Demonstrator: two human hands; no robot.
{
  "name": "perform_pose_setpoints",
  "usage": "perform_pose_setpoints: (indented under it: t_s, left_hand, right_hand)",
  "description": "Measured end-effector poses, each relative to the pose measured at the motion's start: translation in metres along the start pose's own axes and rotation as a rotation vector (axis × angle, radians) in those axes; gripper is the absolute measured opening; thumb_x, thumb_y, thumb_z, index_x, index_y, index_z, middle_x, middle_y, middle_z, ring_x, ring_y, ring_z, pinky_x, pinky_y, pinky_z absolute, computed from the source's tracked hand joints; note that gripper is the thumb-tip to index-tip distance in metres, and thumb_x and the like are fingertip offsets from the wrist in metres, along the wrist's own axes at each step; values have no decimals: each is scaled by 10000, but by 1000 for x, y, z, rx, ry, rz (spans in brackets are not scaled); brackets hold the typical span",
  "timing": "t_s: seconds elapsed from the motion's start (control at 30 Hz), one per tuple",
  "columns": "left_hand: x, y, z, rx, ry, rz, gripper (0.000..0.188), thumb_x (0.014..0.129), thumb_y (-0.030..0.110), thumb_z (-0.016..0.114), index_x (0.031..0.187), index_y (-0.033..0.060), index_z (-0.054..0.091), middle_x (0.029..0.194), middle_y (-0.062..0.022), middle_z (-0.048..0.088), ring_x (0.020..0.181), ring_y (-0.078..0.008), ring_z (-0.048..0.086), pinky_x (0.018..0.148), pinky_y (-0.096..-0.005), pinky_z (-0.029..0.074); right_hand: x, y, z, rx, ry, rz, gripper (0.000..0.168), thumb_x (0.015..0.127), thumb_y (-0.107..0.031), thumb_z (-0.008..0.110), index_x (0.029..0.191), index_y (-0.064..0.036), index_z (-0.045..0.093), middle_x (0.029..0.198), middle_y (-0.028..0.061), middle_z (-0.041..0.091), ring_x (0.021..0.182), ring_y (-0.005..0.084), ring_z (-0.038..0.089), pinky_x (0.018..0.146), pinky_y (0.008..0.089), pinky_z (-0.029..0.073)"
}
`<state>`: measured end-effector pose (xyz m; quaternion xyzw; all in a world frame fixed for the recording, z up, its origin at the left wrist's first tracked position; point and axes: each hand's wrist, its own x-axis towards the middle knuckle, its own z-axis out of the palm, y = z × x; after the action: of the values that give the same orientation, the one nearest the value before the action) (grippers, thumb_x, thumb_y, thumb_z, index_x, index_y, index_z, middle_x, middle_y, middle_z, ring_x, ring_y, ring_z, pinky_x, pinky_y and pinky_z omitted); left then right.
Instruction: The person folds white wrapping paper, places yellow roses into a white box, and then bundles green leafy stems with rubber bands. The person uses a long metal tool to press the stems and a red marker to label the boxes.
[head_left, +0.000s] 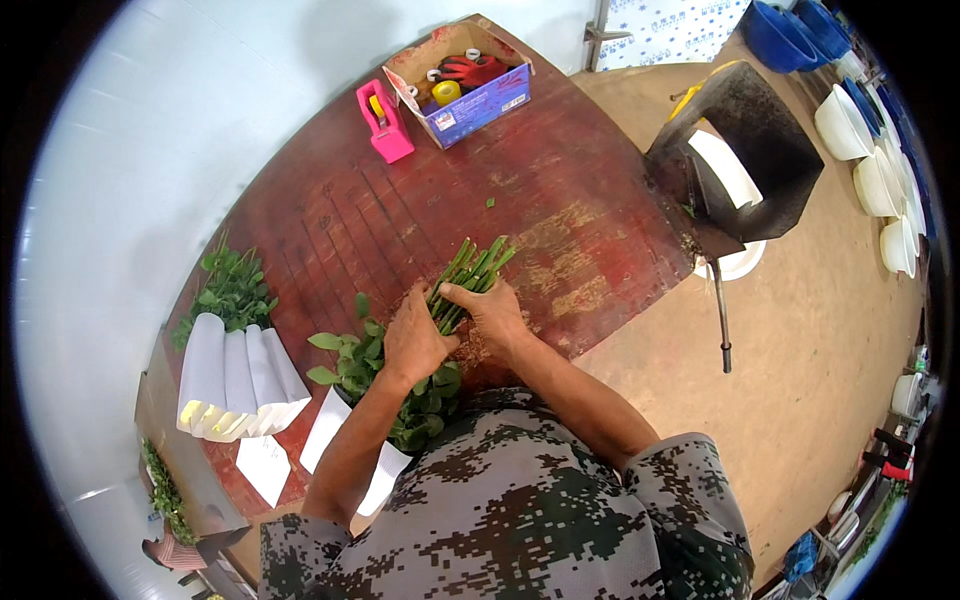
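Note:
Before my chest, a bunch of green cut stems (478, 264) lies across both hands, its cut ends facing away from me. My left hand (415, 339) grips the bunch from the left. On the other side, my right hand (491, 313) closes round the stems with its thumb laid over them. Leafy green tops (351, 361) spread below my left hand and under the forearm. Beneath those leaves shows white paper (328, 424), partly hidden by my left arm. The worn red wooden table (450, 199) has dark lines marked on it.
Several white-paper-wrapped bundles (236, 375) lie left, with foliage (236, 281) beyond. A pink tape dispenser (390, 135) and a cardboard box (484, 112) holding tape rolls and a glove stand at the far side. A dark metal chute (787, 165) with a lever handle (721, 315) adjoins the right edge.

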<state>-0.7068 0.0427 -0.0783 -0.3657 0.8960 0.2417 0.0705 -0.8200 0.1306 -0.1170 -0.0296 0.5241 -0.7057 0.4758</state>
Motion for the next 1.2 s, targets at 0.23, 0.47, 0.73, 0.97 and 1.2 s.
perform_pose_setpoints:
  t_s: [0.23, 0.47, 0.73, 0.97, 1.2]
  left_hand:
    - [0, -4, -9, -57, -65, 16, 1038, 644, 343, 877, 1421, -28, 297, 1354, -234, 495, 1252, -387, 503, 1016, -450, 423]
    - [12, -34, -37, -505, -356, 134, 681, 842, 330, 725, 1370, -5, 455, 1268, -191, 582, 1155, -230, 541, 1004, -347, 397]
    - [6, -27, -24, -103, -165, 185, 443, 835, 204, 662, 1186, -10, 497, 908, -271, 639, 905, -425, 635, 750, -485, 489]
    - [7, -38, -12, -92, 41, 395, 419, 773, 130, 655, 1131, -22, 497, 862, -252, 594, 847, -449, 608, 708, -494, 484]
    - [10, -43, -11, -251, 5, 307, 341, 761, 86, 622, 1069, -32, 537, 859, -194, 569, 809, -398, 575, 748, -437, 465]
  right_hand:
    - [1, 2, -4, -47, -48, 39, 309, 790, -185, 791, 1019, -3, 693, 893, 68, 707, 777, 139, 644, 689, 310, 521]
    - [1, 5, -20, 68, -217, 80, 357, 801, -69, 756, 1125, 17, 634, 1020, 92, 686, 904, 182, 638, 823, 350, 508]
    - [6, 18, -25, -14, -148, 83, 501, 784, -52, 749, 1241, 13, 553, 1079, 100, 648, 986, 203, 622, 860, 362, 493]
    - [6, 17, -26, 48, -190, 91, 592, 786, -65, 754, 1312, 30, 498, 1128, 111, 635, 1008, 212, 620, 887, 362, 500]
    - [7, 28, -29, 204, -264, 133, 514, 793, -5, 695, 1277, 24, 525, 1104, 104, 639, 1008, 202, 616, 899, 337, 490]
